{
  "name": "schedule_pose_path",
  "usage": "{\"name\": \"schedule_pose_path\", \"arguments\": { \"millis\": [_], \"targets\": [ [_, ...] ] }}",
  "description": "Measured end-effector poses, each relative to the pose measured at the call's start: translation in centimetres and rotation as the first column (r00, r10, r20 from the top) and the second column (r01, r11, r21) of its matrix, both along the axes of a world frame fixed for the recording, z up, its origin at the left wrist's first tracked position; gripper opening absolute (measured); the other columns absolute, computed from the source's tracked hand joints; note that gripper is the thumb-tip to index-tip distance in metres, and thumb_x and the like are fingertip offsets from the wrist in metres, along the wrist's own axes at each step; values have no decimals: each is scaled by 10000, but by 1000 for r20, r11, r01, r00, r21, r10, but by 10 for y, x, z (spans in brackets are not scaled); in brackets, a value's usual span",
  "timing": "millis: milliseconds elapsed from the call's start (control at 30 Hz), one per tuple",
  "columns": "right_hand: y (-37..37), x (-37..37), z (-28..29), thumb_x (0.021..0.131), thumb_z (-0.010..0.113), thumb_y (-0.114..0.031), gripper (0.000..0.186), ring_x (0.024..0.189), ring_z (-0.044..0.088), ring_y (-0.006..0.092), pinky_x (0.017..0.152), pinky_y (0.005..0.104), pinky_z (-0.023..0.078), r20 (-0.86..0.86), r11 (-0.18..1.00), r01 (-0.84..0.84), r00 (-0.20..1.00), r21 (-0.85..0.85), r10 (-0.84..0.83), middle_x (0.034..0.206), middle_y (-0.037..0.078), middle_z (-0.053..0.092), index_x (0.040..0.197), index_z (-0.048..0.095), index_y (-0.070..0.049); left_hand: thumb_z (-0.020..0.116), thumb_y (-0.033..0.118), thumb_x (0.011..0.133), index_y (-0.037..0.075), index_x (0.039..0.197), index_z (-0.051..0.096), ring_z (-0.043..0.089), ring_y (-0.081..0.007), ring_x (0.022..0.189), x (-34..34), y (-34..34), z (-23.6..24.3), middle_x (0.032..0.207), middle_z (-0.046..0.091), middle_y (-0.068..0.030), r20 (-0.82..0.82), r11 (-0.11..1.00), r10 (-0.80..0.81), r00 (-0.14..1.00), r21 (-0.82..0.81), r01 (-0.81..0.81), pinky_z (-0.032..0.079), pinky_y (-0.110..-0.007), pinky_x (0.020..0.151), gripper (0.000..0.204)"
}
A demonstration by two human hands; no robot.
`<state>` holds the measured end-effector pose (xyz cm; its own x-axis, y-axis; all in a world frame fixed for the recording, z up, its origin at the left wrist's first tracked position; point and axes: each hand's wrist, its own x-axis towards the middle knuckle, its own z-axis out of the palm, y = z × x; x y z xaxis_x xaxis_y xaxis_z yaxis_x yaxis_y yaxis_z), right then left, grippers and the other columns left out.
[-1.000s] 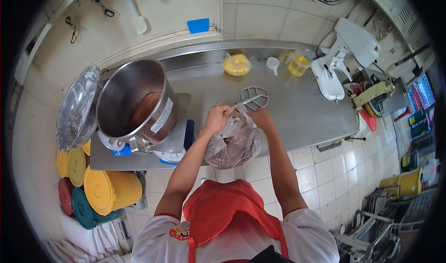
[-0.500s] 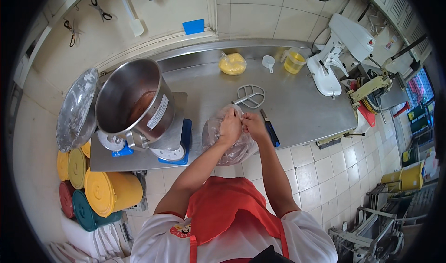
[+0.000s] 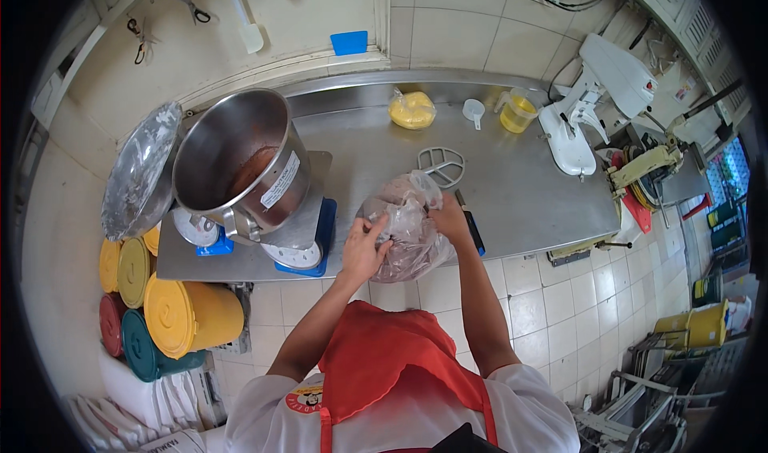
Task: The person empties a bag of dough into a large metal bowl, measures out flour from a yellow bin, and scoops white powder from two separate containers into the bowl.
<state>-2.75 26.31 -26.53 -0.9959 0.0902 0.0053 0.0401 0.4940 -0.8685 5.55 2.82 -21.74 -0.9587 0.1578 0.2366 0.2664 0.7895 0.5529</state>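
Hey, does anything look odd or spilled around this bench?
No spill that I can make out. The bowl is steeply tilted and smeared white, and the knife lies beside the right hand with its handle near the front edge of the bench, where it might get knocked.

Left forearm (image 3: 326, 305) and right forearm (image 3: 483, 301), both bare, are angling forward and inward. Left hand (image 3: 365, 251) is sitting farther back, fingers spreading, slightly bent. Right hand (image 3: 450, 219) is sitting farther forward, fingers curling inward, gripping. Hands aren't touching.
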Motion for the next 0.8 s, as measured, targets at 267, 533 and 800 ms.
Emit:
{"name": "schedule_pose_path", "arguments": {
  "millis": [267, 533, 800],
  "targets": [
    [-42, -6, 24, 761, 501, 28, 260, 748, 603, 129, 675, 285, 472, 8, 858, -127, 989, -498, 150, 829, 61, 644, 983, 634, 5, 620, 19, 838, -3, 925, 667, 603, -398, 733, -46, 13, -44, 811, 562, -189, -274, 946, -8, 962, 311, 96, 494, -451, 680, 102],
    [-60, 14, 43, 770, 492, 46, 175, 648, 566, 177, 631, 308, 455, -180, 976, -217, 961, -30, 208, 753, 129, 607, 892, 603, -10, 573, -30, 821, -50, 929, 639, 619, -389, 779, -68, 28, -55, 885, 616, -210, -260, 954, -170, 951, 197, 224, 499, -430, 710, 128],
    [-26, 31, 59, 767, 642, -114, 174, 826, 634, 433, 702, 456, 499, 0, 999, -23, 1000, 41, 23, 842, 219, 664, 907, 666, -14, 774, 197, 766, 10, 1240, 538, 595, -333, 1025, -41, 17, 17, 1153, 531, -201, 164, 890, -125, 979, 454, 38, 506, -401, 800, 562]
  ]
}}
